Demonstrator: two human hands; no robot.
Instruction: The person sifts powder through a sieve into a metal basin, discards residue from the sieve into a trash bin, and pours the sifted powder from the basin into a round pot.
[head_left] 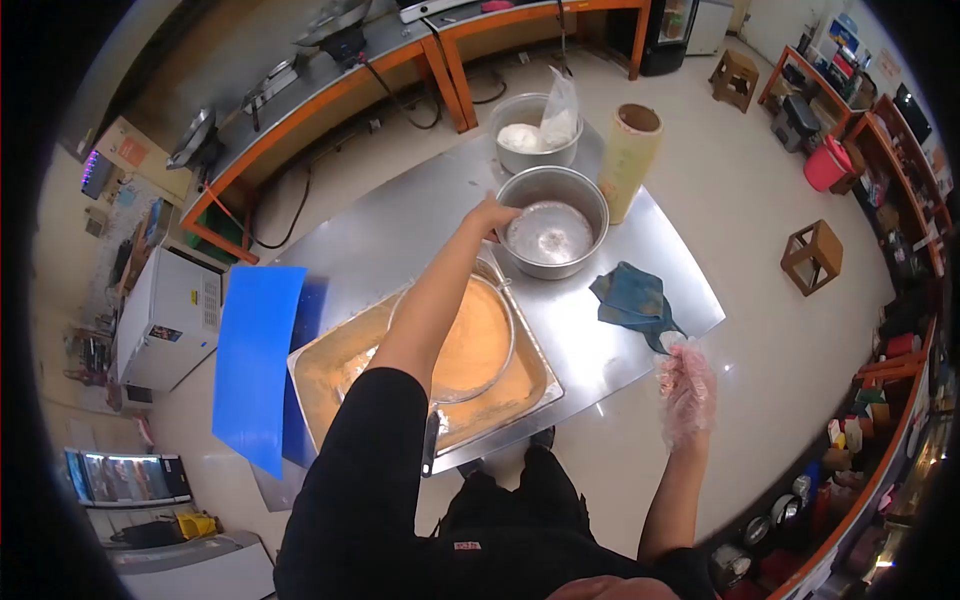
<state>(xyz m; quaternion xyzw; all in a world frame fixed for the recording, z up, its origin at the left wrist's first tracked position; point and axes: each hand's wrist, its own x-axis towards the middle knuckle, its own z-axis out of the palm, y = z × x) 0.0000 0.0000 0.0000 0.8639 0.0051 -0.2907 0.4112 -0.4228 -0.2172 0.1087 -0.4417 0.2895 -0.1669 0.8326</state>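
Note:
My left hand is bare and grips the rim of a round metal pot on the steel table. The pot's inner bottom looks shiny, with pale marks. In a clear plastic glove, my right hand pinches the near end of a dark teal cloth, which lies mostly on the table. Below my left forearm, a round sieve with a black handle sits in a rectangular metal tray. Orange-tan powder fills much of the sieve and coats the tray. My forearm hides part of both.
Behind the pot stands another metal pot holding white powder and a plastic bag. A tall yellowish roll stands beside them. A blue sheet is at the table's left. Wooden stools stand on the floor at right.

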